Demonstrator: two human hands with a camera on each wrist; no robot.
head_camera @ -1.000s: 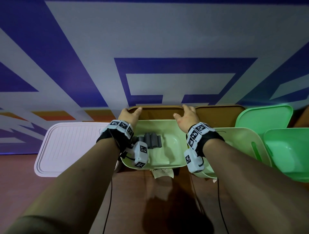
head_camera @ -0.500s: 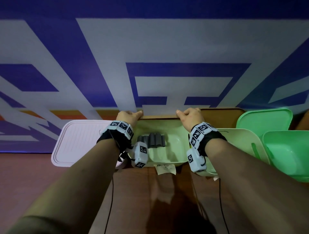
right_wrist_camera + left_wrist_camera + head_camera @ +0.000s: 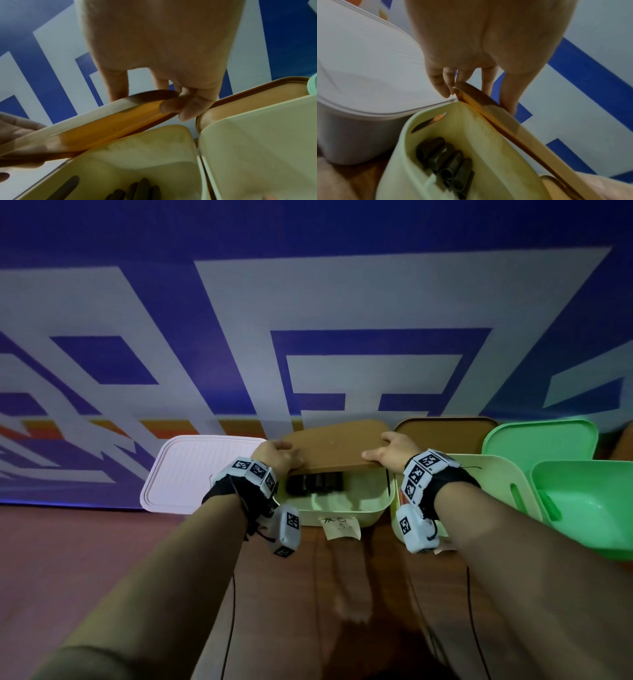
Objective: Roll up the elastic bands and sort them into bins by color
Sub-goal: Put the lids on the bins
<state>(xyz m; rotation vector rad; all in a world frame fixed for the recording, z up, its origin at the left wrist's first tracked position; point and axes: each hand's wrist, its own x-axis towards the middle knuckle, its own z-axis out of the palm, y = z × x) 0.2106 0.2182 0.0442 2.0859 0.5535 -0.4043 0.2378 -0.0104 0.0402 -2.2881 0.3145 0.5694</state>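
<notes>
Both hands hold a brown lid [image 3: 334, 448] tilted over the back of a pale yellow-green bin [image 3: 370, 501]. My left hand [image 3: 274, 455] grips the lid's left end [image 3: 471, 93], thumb on one face and fingers on the other. My right hand [image 3: 394, 451] grips its right end [image 3: 150, 102] the same way. Several dark grey rolled bands [image 3: 315, 482] lie inside the bin at its back left, also seen in the left wrist view [image 3: 445, 162] and the right wrist view [image 3: 137, 190].
A white closed bin [image 3: 198, 474] stands left of the open one. To the right are a second pale bin [image 3: 489, 484], another brown lid [image 3: 445, 433] against the wall, a green lid [image 3: 537, 440] and a green bin [image 3: 589, 508]. A paper label [image 3: 340, 527] hangs on the bin's front.
Both hands lifted the brown lid from behind the bin and tipped it forward over the bin's back half, covering part of the rolled bands.
</notes>
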